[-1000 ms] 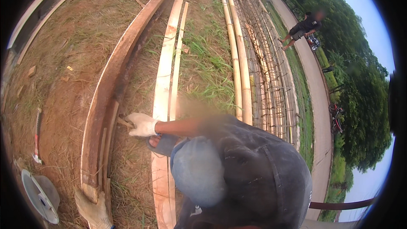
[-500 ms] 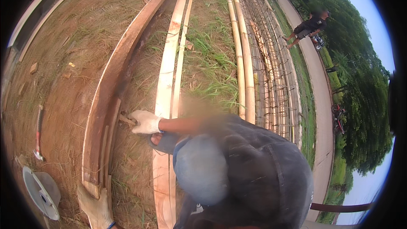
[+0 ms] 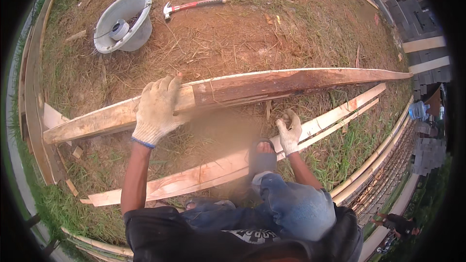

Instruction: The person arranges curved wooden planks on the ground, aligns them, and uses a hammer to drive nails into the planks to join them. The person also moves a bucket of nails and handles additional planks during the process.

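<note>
A long wooden beam [image 3: 262,86], pale at its left end and dark reddish-brown farther along, lies on edge across the ground before me. My left hand [image 3: 158,109], in a cream knit glove with a blue cuff edge, grips the pale part, fingers over its top edge. On the near side of the beam, apart from it, my gloved right hand [image 3: 290,132] has thumb and fingers curved apart with nothing visible between them. A small wood piece [image 3: 268,109] stands against the beam near that hand. Two pale boards, a wider plank [image 3: 213,172] and a narrow strip [image 3: 335,127], lie close by my sandalled foot.
Beyond the beam are a grey bucket [image 3: 138,39] on its side with a white spool [image 3: 119,30], and a claw hammer [image 3: 194,6] with a red handle. Bamboo poles [image 3: 374,157] and a rebar cage [image 3: 376,191] lie at right, near a blue water jug [image 3: 418,110]. Another person [image 3: 400,224] is at far right.
My view has swung round, so the beam now runs crosswise. My left hand stays at the beam's pale end. The right hand, which was at a small wood piece, is now off it with fingers apart.
</note>
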Demonstrator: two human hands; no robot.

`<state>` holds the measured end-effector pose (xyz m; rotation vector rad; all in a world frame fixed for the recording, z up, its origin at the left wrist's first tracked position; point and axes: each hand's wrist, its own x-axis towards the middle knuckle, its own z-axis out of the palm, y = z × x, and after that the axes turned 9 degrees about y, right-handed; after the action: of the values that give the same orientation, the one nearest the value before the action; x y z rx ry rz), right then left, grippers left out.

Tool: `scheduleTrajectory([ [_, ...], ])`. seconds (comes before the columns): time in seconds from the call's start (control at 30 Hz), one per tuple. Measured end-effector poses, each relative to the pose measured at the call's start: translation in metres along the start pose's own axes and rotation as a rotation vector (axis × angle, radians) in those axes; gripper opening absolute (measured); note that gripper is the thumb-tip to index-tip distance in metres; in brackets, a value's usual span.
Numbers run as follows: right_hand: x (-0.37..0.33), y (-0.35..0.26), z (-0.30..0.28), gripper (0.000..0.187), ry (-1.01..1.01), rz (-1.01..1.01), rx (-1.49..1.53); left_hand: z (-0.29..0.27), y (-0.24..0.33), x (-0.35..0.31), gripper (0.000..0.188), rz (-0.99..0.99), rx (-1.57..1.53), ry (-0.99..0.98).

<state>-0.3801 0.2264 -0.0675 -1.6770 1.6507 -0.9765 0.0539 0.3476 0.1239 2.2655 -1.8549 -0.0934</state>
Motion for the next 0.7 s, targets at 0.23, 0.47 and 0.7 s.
scheduleTrajectory([
  [0.23, 0.097, -0.173, -0.002, 0.039, 0.111, -0.554, 0.134, 0.007, -0.012, -0.037, 0.109, -0.089, -0.03, 0.083],
  [0.47, 0.244, -0.289, 0.201, 0.061, -0.588, -0.901, -0.207, 0.003, -0.024, -0.043, 0.107, -0.12, 0.014, 0.146],
  [0.7, 0.279, -0.294, 0.366, 0.072, -0.561, -0.945, -0.737, 0.014, -0.039, -0.039, 0.102, -0.252, 0.012, -0.028],
])
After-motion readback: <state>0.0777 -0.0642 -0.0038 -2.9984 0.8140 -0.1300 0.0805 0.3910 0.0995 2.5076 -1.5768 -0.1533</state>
